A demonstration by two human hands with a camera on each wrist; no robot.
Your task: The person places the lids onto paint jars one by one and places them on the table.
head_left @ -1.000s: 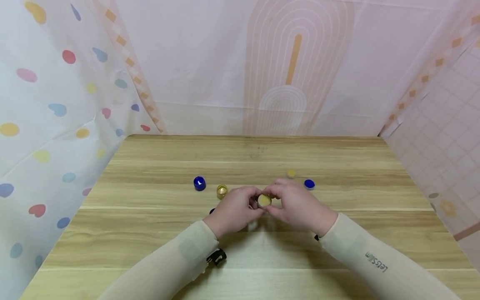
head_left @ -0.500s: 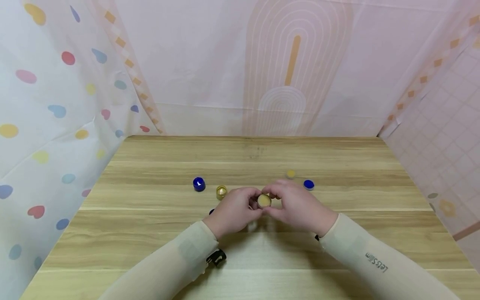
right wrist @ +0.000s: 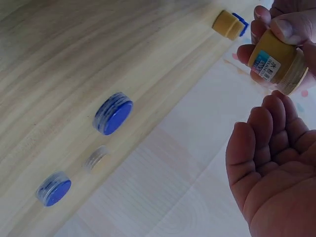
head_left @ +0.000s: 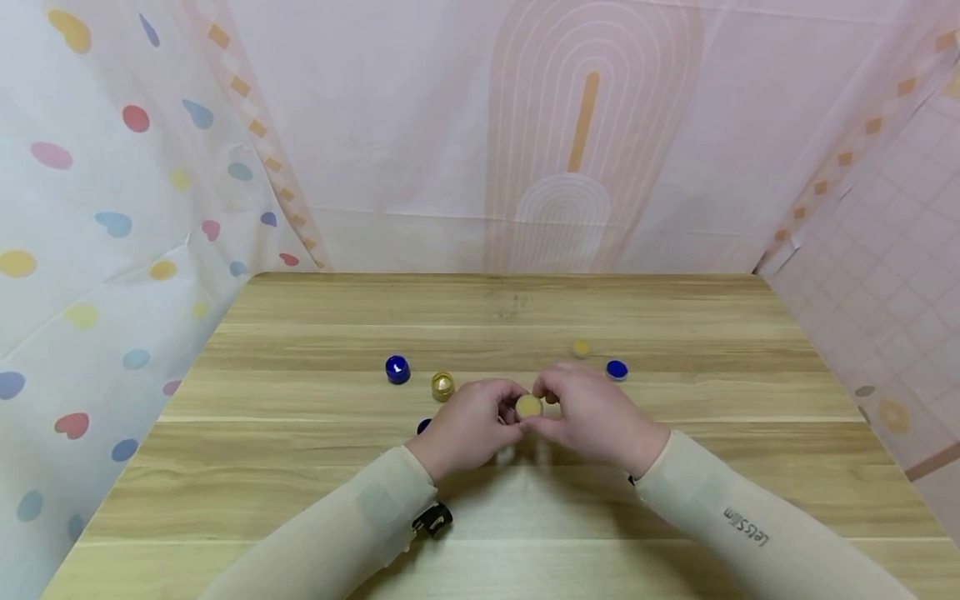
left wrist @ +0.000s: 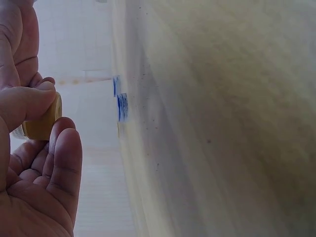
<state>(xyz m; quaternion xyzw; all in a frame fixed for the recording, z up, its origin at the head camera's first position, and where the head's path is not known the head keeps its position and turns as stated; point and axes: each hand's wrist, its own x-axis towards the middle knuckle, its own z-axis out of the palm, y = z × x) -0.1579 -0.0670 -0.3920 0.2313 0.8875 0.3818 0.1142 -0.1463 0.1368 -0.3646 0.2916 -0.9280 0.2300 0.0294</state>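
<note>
We see bright light and soft shadows on the table (head_left: 315,350). Both wrist views look dimmer (the left blurrier).

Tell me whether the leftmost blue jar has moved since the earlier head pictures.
No: the blue jar keeps its place against the back edge of the table.

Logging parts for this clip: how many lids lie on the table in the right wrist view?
3: one blue lid left of centre, a pale lid below it, a second blue lid at lower left. Others may be hidden.

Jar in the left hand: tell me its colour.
The jar is mustard yellow; it shows best in the right wrist view.
</note>
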